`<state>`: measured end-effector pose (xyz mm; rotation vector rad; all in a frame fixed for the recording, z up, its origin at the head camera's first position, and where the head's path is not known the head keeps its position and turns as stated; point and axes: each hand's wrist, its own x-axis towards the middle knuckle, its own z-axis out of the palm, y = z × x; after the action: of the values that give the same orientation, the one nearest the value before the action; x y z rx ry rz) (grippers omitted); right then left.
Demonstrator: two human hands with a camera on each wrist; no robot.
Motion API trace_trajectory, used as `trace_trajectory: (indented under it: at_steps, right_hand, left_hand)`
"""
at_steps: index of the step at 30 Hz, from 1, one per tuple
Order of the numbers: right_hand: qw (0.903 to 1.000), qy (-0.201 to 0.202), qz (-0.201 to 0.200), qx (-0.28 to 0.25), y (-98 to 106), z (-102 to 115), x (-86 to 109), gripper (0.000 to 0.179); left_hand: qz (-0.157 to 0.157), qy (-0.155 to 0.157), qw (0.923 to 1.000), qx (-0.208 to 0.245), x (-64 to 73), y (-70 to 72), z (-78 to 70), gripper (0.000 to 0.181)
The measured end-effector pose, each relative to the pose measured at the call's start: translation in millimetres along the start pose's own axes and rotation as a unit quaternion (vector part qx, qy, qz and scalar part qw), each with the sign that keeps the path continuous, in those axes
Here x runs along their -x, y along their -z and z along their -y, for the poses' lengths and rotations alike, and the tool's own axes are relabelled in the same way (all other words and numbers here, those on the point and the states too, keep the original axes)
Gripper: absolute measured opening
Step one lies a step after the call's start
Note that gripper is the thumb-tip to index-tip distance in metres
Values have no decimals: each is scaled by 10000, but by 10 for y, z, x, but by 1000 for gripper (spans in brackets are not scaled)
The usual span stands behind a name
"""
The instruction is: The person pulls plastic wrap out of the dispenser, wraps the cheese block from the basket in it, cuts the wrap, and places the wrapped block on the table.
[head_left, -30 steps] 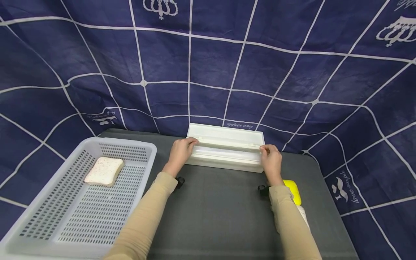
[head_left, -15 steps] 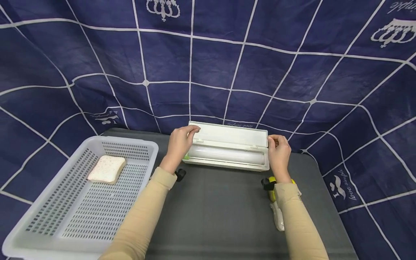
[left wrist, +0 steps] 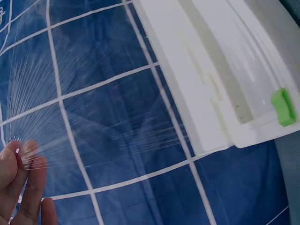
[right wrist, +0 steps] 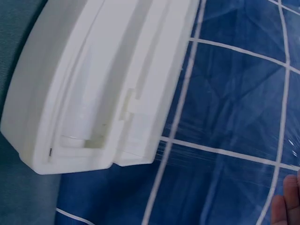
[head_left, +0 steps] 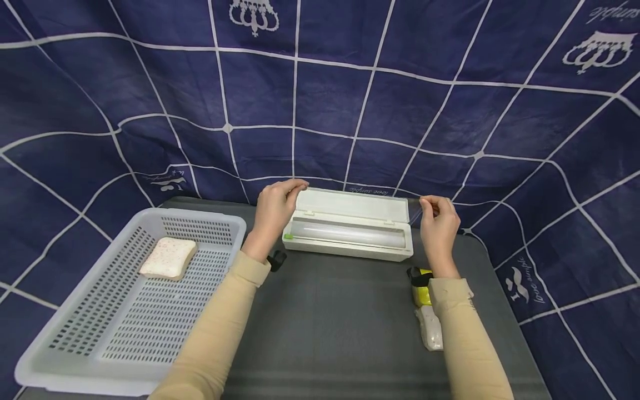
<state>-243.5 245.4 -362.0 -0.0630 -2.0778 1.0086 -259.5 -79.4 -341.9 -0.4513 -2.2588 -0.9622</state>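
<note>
A white cling film dispenser [head_left: 350, 253] lies with its lid [head_left: 357, 204] raised at the back, a film roll [head_left: 347, 232] inside and a green slider [head_left: 288, 236] at its left end. My left hand [head_left: 275, 208] pinches one corner of the clear cling film [left wrist: 33, 98], whose creases fan out from the fingertips in the left wrist view. Right of the dispenser, my right hand [head_left: 440, 225] pinches the film's other end. Only part of its fingers [right wrist: 291, 194] enters the right wrist view. The film stretches between both hands, above and behind the lid.
On the left, a grey-white perforated basket [head_left: 227, 289] holds a slice of bread [head_left: 169, 258]. A yellow object [head_left: 422, 295] and a white wrapped item [head_left: 430, 328] lie by my right forearm. A blue gridded cloth [head_left: 340, 100] hangs behind the dark table [head_left: 340, 311].
Both hands have moved up and away from the dispenser's front, the right one also rightward, drawing film over the lid. The roll and green slider now show plainly.
</note>
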Motion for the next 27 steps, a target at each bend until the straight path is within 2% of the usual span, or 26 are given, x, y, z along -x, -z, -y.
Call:
trace_trajectory:
  at_steps: [8, 15, 27]
  right_hand:
    - [9992, 235, -311, -29, 93, 136, -95, 15]
    - [9981, 227, -560, -131, 165, 254, -168, 17]
    - [9938, 448, -960, -349, 268, 487, -294, 17]
  left_hand:
    - [-350, -129, 9993, -27, -82, 95, -121, 18]
    - [-545, -153, 9984, 83, -187, 156, -231, 18]
    - [-1011, -554, 9931, 193, -361, 316, -367, 17]
